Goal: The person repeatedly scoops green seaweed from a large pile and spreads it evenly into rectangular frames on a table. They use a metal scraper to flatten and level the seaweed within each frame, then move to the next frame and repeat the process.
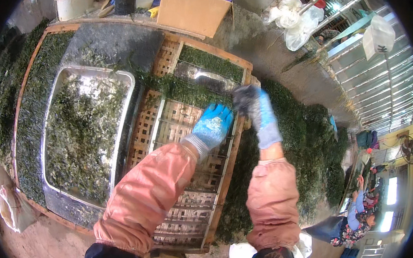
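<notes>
My left hand (214, 124), in a blue rubber-coated knit glove, lies with its fingers at the lower edge of a strip of dark green leafy plant matter (194, 95). The strip rests on a woven bamboo tray (183, 121) with a metal-edged frame over it. My right hand (247, 99), in a blue and grey glove with dark fingers, is blurred at the tray's right wooden edge; whether it holds anything cannot be told. Above the strip, a shiny metal piece (210, 77) lies across the frame. To the left, a metal-rimmed rectangular basin (132, 97) holds more wet green matter.
Green plant heaps (297, 136) lie right of the tray and at the far left. A cardboard box (192, 11) and a white tub (76, 2) stand beyond the tray. White plastic bags (299, 31) hang at the upper right. Another person (355, 222) is at the far right.
</notes>
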`<state>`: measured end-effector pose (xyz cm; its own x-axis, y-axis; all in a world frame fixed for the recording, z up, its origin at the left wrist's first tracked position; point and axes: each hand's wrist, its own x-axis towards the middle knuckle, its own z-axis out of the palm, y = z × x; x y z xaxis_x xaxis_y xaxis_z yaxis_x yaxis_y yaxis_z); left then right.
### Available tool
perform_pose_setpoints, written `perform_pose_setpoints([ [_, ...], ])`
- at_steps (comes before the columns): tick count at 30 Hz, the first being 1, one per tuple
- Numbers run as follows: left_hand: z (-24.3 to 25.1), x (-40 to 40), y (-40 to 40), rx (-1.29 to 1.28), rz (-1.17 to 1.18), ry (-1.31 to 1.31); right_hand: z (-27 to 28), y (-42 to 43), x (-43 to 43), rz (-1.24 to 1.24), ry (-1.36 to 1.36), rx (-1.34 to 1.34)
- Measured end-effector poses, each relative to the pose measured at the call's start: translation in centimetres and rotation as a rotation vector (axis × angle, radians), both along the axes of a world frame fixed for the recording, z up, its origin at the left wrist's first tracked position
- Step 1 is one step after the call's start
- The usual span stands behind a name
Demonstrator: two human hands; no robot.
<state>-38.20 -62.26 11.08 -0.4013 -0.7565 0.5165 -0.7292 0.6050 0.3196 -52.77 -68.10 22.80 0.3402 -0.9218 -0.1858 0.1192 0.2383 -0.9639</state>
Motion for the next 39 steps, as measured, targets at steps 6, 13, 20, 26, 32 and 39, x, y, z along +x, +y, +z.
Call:
perform_pose_setpoints([
  [6, 1.7, 4.3, 0.0, 0.569, -0.137, 1.402, -7.2, 1.3, 2.8, -0.246, 0.944, -0.623],
  [13, 7.4, 17.3, 1.0, 0.292, 0.262, 0.957, -7.5, 6.8, 8.6, -0.382, 1.055, -0.982],
  [20, 6.2, 18.9, 2.8, 0.027, 0.368, -0.327, -9.9, 7.8, 15.4, -0.248, 1.511, -1.064],
  [26, 6.2, 17.7, -1.6, 0.080, 0.414, -0.430, -8.5, 7.1, 19.2, -0.162, 1.641, -0.822],
  [32, 7.3, 17.0, -2.5, 0.137, 0.427, -0.547, -6.9, 6.3, 20.3, 0.003, 1.732, -0.623],
  [39, 10.5, 15.8, -6.2, 0.576, 0.171, -0.412, -6.0, 6.6, 20.2, 0.016, 1.655, -0.549],
])
